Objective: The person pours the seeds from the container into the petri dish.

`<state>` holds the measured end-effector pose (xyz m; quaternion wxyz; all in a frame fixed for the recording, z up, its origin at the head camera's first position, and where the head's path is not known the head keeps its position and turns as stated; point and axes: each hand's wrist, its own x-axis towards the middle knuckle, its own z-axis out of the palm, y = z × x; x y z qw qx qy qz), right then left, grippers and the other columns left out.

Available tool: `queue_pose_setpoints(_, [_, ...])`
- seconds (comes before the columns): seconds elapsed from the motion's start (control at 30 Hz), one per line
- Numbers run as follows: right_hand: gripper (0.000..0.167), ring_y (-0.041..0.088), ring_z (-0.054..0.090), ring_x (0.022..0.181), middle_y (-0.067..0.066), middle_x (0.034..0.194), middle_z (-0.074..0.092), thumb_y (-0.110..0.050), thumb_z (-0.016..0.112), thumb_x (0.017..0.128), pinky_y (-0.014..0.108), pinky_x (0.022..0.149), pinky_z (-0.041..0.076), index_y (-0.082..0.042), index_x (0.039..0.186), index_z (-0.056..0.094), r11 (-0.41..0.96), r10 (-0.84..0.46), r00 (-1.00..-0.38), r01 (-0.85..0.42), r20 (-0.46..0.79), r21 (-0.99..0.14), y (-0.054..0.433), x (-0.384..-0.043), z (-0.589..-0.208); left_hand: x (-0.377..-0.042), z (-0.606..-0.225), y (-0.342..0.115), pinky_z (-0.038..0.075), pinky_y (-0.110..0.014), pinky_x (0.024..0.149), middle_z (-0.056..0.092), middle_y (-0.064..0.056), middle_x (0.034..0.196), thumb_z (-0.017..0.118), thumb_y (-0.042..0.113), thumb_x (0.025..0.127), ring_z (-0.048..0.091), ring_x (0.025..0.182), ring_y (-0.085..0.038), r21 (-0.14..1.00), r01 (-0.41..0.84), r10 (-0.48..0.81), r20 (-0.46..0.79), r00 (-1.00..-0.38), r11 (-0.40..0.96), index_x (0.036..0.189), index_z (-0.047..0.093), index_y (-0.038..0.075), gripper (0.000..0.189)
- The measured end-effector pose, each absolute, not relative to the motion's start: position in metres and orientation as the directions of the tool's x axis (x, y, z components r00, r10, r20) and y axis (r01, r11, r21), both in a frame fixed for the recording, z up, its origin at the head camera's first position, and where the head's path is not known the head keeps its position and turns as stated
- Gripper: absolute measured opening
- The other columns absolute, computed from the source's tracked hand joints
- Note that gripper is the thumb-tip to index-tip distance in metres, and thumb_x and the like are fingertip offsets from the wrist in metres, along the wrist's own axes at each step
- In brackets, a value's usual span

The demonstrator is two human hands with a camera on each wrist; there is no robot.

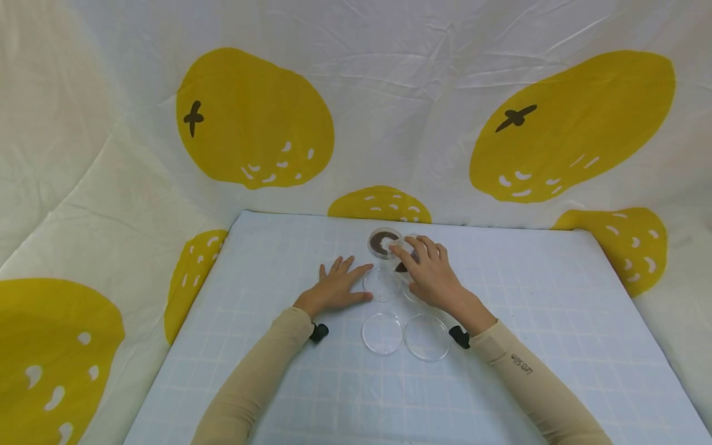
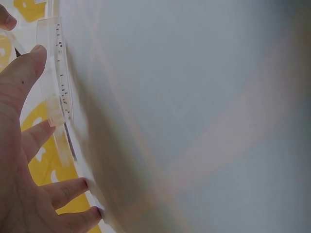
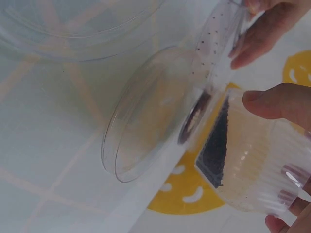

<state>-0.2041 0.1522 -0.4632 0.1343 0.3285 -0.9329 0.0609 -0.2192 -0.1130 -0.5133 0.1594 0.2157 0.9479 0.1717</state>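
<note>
My right hand [image 1: 434, 272] grips a clear ribbed plastic cup [image 3: 257, 150], tipped on its side, with dark granular material [image 3: 215, 150] lying along its lower wall. Beside it, my left hand [image 1: 336, 288] is spread on the table, its thumb [image 2: 34, 58] and index finger touching the rim of a clear petri dish [image 1: 381, 285] sprinkled with dark specks. Just beyond stands a petri dish of brown grains [image 1: 376, 238] with a whitish patch. Another clear dish [image 3: 138, 121] sits below my right hand, partly hidden by it in the head view.
Two clear round dishes, a left one [image 1: 382, 334] and a right one [image 1: 427, 338], lie side by side nearer me. A pale checked cloth covers the table [image 1: 267, 383]. A white curtain [image 1: 400, 123] with yellow fruit prints hangs behind and at the sides.
</note>
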Motion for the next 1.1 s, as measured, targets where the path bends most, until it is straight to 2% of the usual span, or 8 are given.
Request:
queue_pose_setpoints(0.53, [0.089, 0.045, 0.028, 0.137, 0.022, 0.152, 0.033, -0.009, 0.082, 0.078, 0.064, 0.104, 0.03, -0.021, 0.152, 0.034, 0.785, -0.593, -0.76, -0.619, 0.267, -0.02, 0.1497, -0.2049, -0.4612, -0.2208, -0.5129, -0.1138, 0.0, -0.076, 0.108, 0.013, -0.016, 0.165, 0.056, 0.069, 0.09, 0.005, 0.149, -0.045, 0.399, 0.356, 0.468, -0.228, -0.854, 0.845, 0.158, 0.028, 0.038, 0.08])
queue_pose_setpoints(1.1, [0.085, 0.046, 0.03, 0.136, 0.022, 0.15, 0.035, -0.008, 0.08, 0.078, 0.064, 0.102, 0.032, -0.02, 0.151, 0.037, 0.774, -0.608, -0.738, -0.634, 0.293, 0.011, 0.1465, -0.2025, -0.4623, -0.2206, -0.5133, -0.1125, 0.0, -0.076, 0.108, 0.012, -0.016, 0.165, 0.057, 0.068, 0.091, 0.004, 0.149, -0.044, 0.396, 0.357, 0.469, -0.236, -0.851, 0.846, 0.158, 0.028, 0.039, 0.079])
